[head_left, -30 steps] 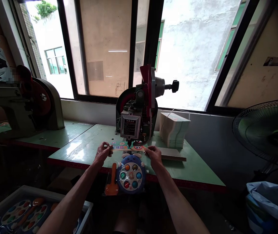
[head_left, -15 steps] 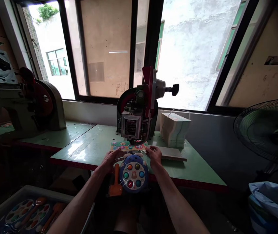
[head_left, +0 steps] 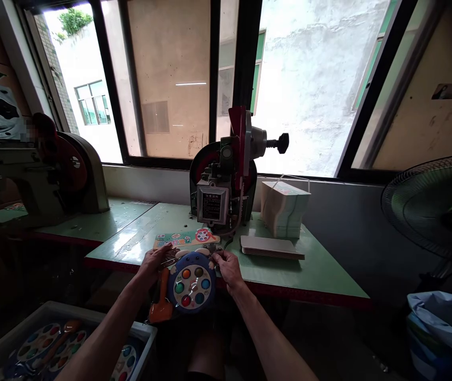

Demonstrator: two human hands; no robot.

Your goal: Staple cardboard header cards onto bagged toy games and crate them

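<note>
The person's left hand (head_left: 155, 263) and right hand (head_left: 228, 266) hold a bagged toy set (head_left: 188, 283) at the near edge of the green worktop (head_left: 313, 275), just in front of a red and grey press machine (head_left: 226, 182). The left grip is closed on the upper left corner of the clear bag, fingers lying across it beside the printed header card (head_left: 186, 239); the right grip pinches the upper right corner of the bag, fingertips narrow. The set comprises a round blue toy with coloured buttons and an orange mallet (head_left: 161, 304) on its left, both inside the bag and hanging over the worktop's front edge. The header card lies flat on the worktop, its right end close under the machine head; whether it touches the machine's tool cannot be told. To the right of the machine stands a tall stack of cards (head_left: 284, 209), and a lower flat stack of cards (head_left: 271, 247) lies just in front of it, near but apart from the right hand. At lower left a grey bin (head_left: 146, 334) holds more bagged toys of the same kind. A second machine (head_left: 63, 169) sits on the adjoining worktop at left. A fan (head_left: 432, 206) stands at right, above a blue bag (head_left: 443, 328) on the floor
</note>
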